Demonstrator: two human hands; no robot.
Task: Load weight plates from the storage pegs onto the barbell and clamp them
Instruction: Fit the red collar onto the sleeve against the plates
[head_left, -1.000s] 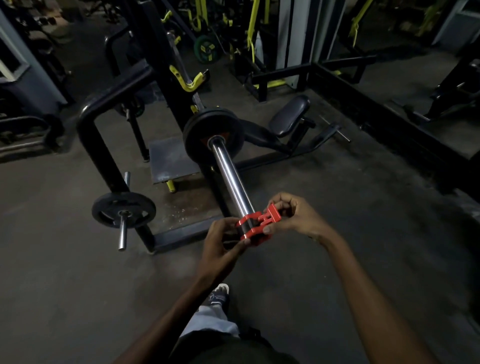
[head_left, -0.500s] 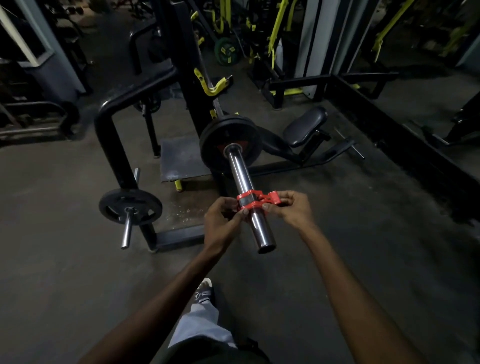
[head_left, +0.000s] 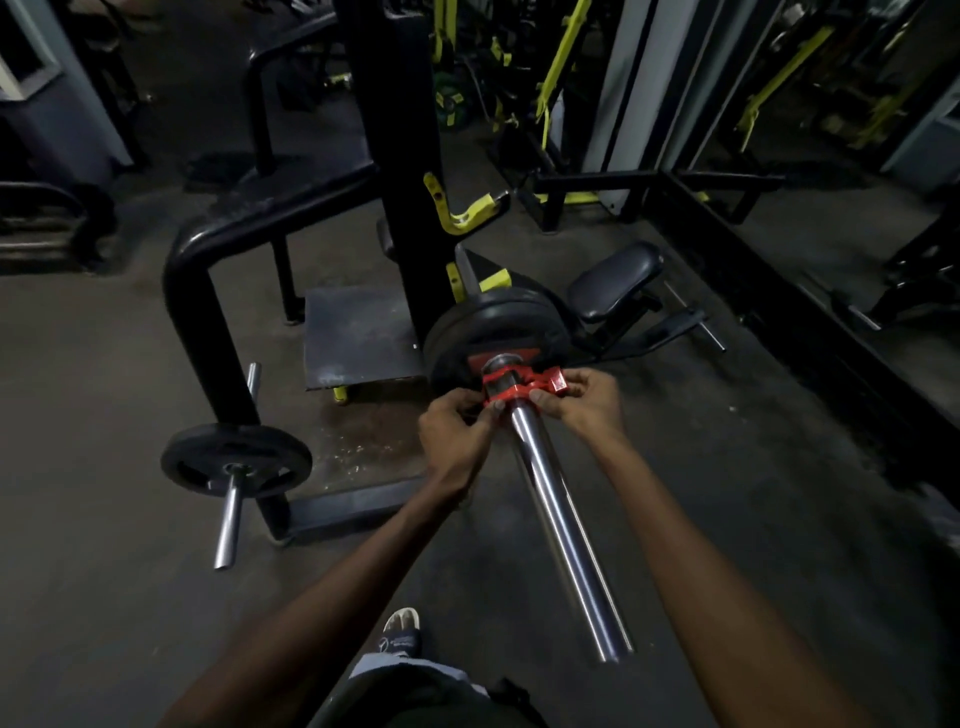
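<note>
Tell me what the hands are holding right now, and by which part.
Both hold the red barbell collar clamp on the barbell sleeve: left hand pinches its left side, right hand grips its lever end.

A gym. Black rack with yellow hooks, round weight plates on pegs, long shiny barbell, padded seat, dark floor, more yellow machines behind.

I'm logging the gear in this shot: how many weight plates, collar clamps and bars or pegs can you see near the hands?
Weight plates: 2, one on the barbell, one on the storage peg
Red clamp: 1, gripped by left hand and right hand
Barbell sleeve: 1
Storage peg: 1
Total: 5
</note>
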